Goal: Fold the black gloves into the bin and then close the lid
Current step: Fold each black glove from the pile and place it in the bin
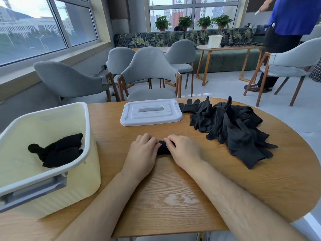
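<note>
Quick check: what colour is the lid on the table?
The lid is white with a grey handle strip in its middle, clearest in the head view.

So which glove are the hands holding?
The glove pinched between left hand and right hand at mid-table; the rest lie in the bin or the right-side pile.

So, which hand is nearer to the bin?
Left. The left hand lies right of the bin, on the glove; the right hand is farther right, on the glove's other side.
</note>
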Action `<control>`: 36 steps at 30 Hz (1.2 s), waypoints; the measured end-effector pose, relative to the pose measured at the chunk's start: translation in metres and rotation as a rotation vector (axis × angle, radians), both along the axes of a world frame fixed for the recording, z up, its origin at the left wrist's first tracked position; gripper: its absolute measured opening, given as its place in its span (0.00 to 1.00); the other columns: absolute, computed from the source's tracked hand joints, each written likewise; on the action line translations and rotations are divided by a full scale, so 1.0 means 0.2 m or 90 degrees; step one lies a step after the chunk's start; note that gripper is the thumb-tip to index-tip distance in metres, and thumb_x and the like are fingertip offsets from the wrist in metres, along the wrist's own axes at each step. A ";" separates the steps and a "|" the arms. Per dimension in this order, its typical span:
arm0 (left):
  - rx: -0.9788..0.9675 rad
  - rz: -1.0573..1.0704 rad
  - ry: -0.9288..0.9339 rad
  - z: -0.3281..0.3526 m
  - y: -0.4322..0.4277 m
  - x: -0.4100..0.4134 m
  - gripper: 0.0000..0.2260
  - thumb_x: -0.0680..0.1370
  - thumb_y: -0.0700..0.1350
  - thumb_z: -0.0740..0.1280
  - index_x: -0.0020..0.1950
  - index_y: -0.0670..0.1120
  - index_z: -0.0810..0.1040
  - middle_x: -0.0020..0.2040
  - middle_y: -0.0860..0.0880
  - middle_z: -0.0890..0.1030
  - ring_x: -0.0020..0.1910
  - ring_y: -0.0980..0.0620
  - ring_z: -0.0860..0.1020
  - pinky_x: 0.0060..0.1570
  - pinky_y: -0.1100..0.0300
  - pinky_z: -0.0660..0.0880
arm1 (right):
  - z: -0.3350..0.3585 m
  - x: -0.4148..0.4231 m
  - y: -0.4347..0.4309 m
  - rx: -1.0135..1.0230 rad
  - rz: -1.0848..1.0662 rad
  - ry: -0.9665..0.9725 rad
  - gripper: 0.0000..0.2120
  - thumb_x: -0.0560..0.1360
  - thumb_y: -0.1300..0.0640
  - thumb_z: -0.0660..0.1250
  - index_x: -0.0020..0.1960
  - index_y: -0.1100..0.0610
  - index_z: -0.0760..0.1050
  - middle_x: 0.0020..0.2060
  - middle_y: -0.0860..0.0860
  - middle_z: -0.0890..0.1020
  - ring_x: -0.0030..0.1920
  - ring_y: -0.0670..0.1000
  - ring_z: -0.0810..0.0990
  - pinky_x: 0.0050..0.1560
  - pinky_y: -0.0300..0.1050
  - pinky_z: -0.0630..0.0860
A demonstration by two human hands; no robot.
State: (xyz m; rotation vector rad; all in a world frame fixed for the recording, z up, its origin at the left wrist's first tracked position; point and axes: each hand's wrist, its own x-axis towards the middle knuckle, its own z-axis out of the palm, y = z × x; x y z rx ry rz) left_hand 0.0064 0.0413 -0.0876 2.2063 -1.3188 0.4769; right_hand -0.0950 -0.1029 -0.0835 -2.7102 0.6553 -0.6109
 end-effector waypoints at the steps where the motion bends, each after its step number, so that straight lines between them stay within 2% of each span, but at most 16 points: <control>1: 0.018 -0.041 0.032 0.00 0.02 0.00 0.13 0.81 0.56 0.63 0.56 0.49 0.79 0.53 0.54 0.75 0.51 0.51 0.72 0.53 0.56 0.74 | 0.00 -0.01 0.00 0.006 -0.001 0.001 0.18 0.85 0.42 0.54 0.51 0.48 0.79 0.39 0.45 0.81 0.40 0.50 0.79 0.35 0.48 0.76; 4: 0.068 -0.066 0.046 -0.01 0.07 0.02 0.20 0.77 0.56 0.70 0.65 0.48 0.77 0.56 0.54 0.76 0.56 0.53 0.72 0.57 0.62 0.72 | 0.01 -0.03 -0.02 0.083 -0.003 -0.020 0.18 0.85 0.42 0.54 0.51 0.47 0.81 0.36 0.45 0.81 0.38 0.47 0.79 0.38 0.51 0.79; 9: 0.089 -0.038 -0.052 0.02 0.00 0.02 0.09 0.76 0.46 0.72 0.54 0.45 0.81 0.47 0.50 0.78 0.48 0.49 0.76 0.41 0.52 0.78 | 0.08 -0.09 -0.03 0.187 -0.035 -0.098 0.14 0.83 0.43 0.59 0.60 0.46 0.78 0.39 0.43 0.82 0.42 0.44 0.80 0.40 0.42 0.76; 10: 0.083 -0.028 -0.060 0.03 -0.01 0.01 0.08 0.75 0.45 0.72 0.51 0.44 0.81 0.45 0.50 0.77 0.46 0.48 0.76 0.39 0.53 0.78 | 0.11 -0.12 -0.03 0.169 -0.058 -0.146 0.12 0.83 0.43 0.59 0.59 0.47 0.78 0.36 0.43 0.81 0.39 0.43 0.79 0.37 0.41 0.74; 12: 0.045 -0.009 -0.077 0.05 -0.03 0.01 0.06 0.74 0.43 0.73 0.49 0.44 0.80 0.43 0.50 0.77 0.45 0.47 0.76 0.37 0.54 0.77 | 0.17 -0.16 -0.02 0.179 -0.070 -0.221 0.16 0.83 0.43 0.60 0.45 0.52 0.77 0.31 0.46 0.79 0.33 0.44 0.77 0.34 0.43 0.73; 14: -0.003 -0.007 -0.093 0.10 -0.04 0.01 0.05 0.74 0.42 0.73 0.47 0.43 0.80 0.42 0.49 0.77 0.44 0.47 0.76 0.37 0.53 0.76 | 0.26 -0.19 0.01 0.338 -0.051 -0.184 0.25 0.83 0.40 0.60 0.38 0.58 0.79 0.28 0.49 0.81 0.29 0.47 0.78 0.34 0.47 0.77; 17: -0.053 -0.023 -0.135 0.19 -0.06 -0.02 0.05 0.74 0.40 0.72 0.49 0.43 0.80 0.44 0.48 0.77 0.45 0.46 0.75 0.39 0.52 0.76 | 0.38 -0.19 0.09 0.699 -0.058 -0.075 0.29 0.80 0.33 0.61 0.48 0.59 0.83 0.35 0.52 0.87 0.31 0.48 0.81 0.28 0.40 0.73; 19: -0.068 -0.041 -0.176 0.24 -0.05 -0.06 0.07 0.74 0.40 0.72 0.50 0.42 0.81 0.45 0.47 0.78 0.44 0.46 0.75 0.37 0.54 0.75 | 0.42 -0.17 0.09 0.820 -0.082 -0.114 0.27 0.78 0.34 0.65 0.54 0.58 0.82 0.39 0.53 0.88 0.34 0.48 0.84 0.29 0.38 0.73; 22: -0.068 -0.063 -0.219 0.29 -0.01 -0.12 0.11 0.73 0.39 0.74 0.55 0.40 0.81 0.47 0.46 0.78 0.44 0.46 0.76 0.40 0.52 0.78 | 0.45 -0.15 0.06 0.881 -0.060 -0.195 0.19 0.78 0.43 0.71 0.57 0.59 0.81 0.42 0.55 0.88 0.34 0.47 0.84 0.32 0.38 0.74; 25: -0.066 -0.014 -0.192 0.36 0.05 -0.16 0.17 0.73 0.43 0.75 0.60 0.42 0.79 0.55 0.45 0.78 0.53 0.44 0.76 0.52 0.50 0.78 | 0.48 -0.15 0.06 0.868 -0.006 -0.223 0.15 0.78 0.50 0.73 0.58 0.60 0.82 0.43 0.55 0.87 0.36 0.47 0.84 0.32 0.38 0.75; 27: -0.076 0.036 -0.138 0.44 0.12 -0.25 0.18 0.75 0.50 0.73 0.62 0.46 0.78 0.58 0.47 0.76 0.58 0.46 0.73 0.57 0.53 0.75 | 0.51 -0.15 0.06 0.852 0.006 -0.247 0.14 0.78 0.50 0.73 0.58 0.58 0.82 0.47 0.55 0.87 0.37 0.47 0.85 0.33 0.39 0.77; 28: -0.105 0.040 -0.079 0.49 0.16 -0.31 0.13 0.76 0.52 0.71 0.57 0.47 0.78 0.54 0.50 0.77 0.55 0.50 0.73 0.54 0.57 0.73 | 0.53 -0.15 0.07 0.843 0.010 -0.253 0.14 0.78 0.50 0.73 0.58 0.58 0.82 0.48 0.55 0.87 0.37 0.47 0.85 0.33 0.40 0.78; 29: -0.138 0.033 0.019 0.55 0.20 -0.36 0.09 0.78 0.52 0.69 0.50 0.48 0.78 0.48 0.53 0.78 0.49 0.54 0.74 0.49 0.60 0.73 | 0.56 -0.15 0.08 0.836 0.014 -0.255 0.14 0.78 0.50 0.73 0.58 0.58 0.82 0.48 0.55 0.87 0.37 0.47 0.85 0.34 0.40 0.79; 31: -0.152 0.017 0.321 0.66 0.26 -0.43 0.14 0.81 0.55 0.64 0.43 0.46 0.77 0.38 0.52 0.81 0.39 0.56 0.78 0.41 0.57 0.77 | 0.62 -0.14 0.11 0.821 0.031 -0.257 0.13 0.78 0.51 0.73 0.57 0.59 0.82 0.48 0.55 0.87 0.37 0.47 0.85 0.36 0.41 0.80; 34: -0.249 0.034 0.695 0.80 0.32 -0.39 0.15 0.82 0.55 0.62 0.56 0.42 0.74 0.42 0.47 0.86 0.41 0.50 0.85 0.40 0.53 0.82 | 0.71 -0.10 0.20 0.782 0.088 -0.260 0.12 0.79 0.50 0.72 0.57 0.58 0.82 0.48 0.53 0.88 0.41 0.48 0.86 0.37 0.40 0.79; 36: -0.333 0.058 0.769 0.87 0.37 -0.32 0.17 0.83 0.53 0.63 0.62 0.42 0.68 0.48 0.41 0.85 0.43 0.47 0.86 0.41 0.53 0.83 | 0.76 -0.07 0.26 0.753 0.135 -0.250 0.13 0.79 0.50 0.72 0.58 0.57 0.82 0.49 0.52 0.88 0.43 0.49 0.87 0.38 0.40 0.79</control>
